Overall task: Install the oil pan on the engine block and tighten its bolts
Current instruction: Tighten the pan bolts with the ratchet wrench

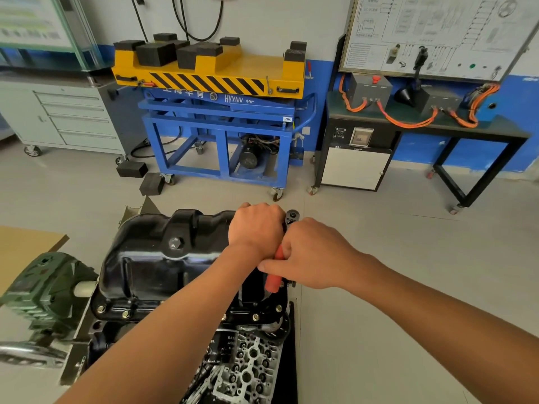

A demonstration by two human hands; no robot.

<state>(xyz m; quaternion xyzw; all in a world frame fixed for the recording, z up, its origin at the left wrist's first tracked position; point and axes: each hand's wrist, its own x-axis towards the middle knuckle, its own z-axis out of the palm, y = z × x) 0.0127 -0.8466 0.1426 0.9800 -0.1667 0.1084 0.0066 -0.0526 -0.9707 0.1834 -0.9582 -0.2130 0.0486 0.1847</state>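
A glossy black oil pan (151,258) sits on top of the engine block (248,365), with a drain plug (174,243) on its upper face. Gold-coloured bolts (126,314) line its near flange. A ratchet wrench with a red handle (274,275) stands over the pan's far right edge, its black head (291,216) showing between my hands. My left hand (256,225) is closed over the ratchet's head end. My right hand (312,253) grips the red handle just behind it. The socket and the bolt under it are hidden by my hands.
A green gearbox (43,287) of the engine stand sits at the left. Cardboard (26,249) lies at the far left. Beyond are a blue and yellow lift cart (221,112), black rubber blocks (132,169) on the floor, a grey drawer cabinet (73,118) and a black training bench (423,126).
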